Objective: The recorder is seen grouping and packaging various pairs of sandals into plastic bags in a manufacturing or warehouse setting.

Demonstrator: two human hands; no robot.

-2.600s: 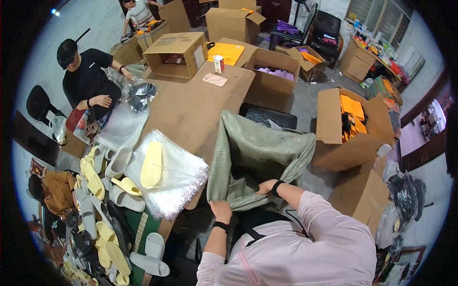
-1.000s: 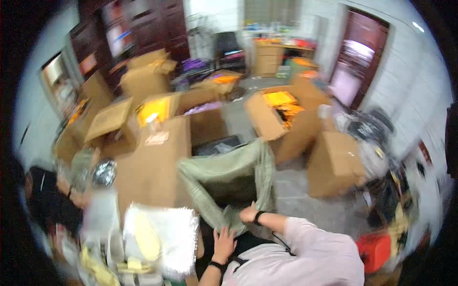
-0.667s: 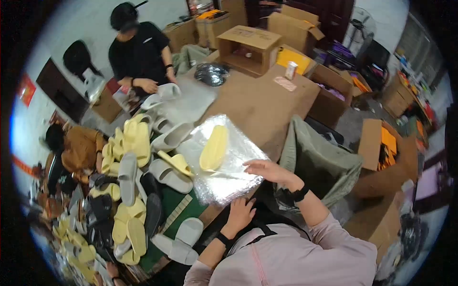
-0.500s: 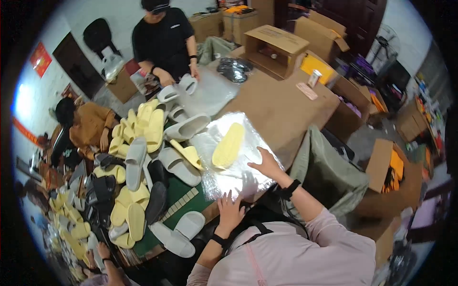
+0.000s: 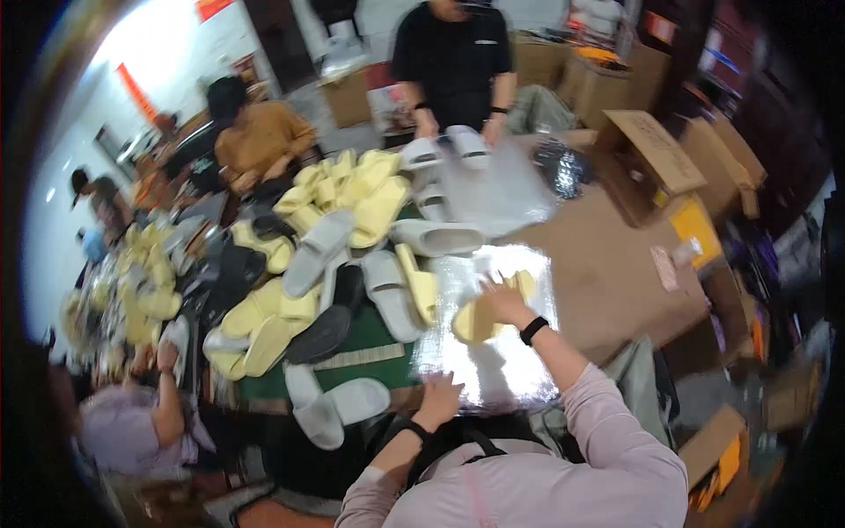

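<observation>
The person's right hand [image 5: 508,304] is over the yellow slide sandal [image 5: 473,321], palm down and fingers spread; blur and the hand itself hide the contact, so whether it grips or merely rests there cannot be told. The left hand [image 5: 440,400] holds nothing, its fingers fanned at the near left corner of the stack of clear plastic bags [image 5: 519,374]. The sandal lies on that stack, near its middle.

The likeliest trouble is slipping: the bags look slick and loosely layered, so a sideways push on the sandal could carry several sheets with it. The stack reaches the near edge of the tabletop [image 5: 598,273], and a careless pull there could drag it over. Bright glare may also make single sheets hard to tell apart, so two could be lifted together.

Just left, another yellow slide [image 5: 419,283] tips on its side against a grey slide [image 5: 387,295]; a stray knuckle could topple it onto the bags. Farther left, the heaped yellow slides [image 5: 378,189] look unsteady, and a jolt might start them sliding. At the near edge, a pale grey pair [image 5: 339,412] seems partly past the tabletop, where the left forearm could knock it down.
</observation>
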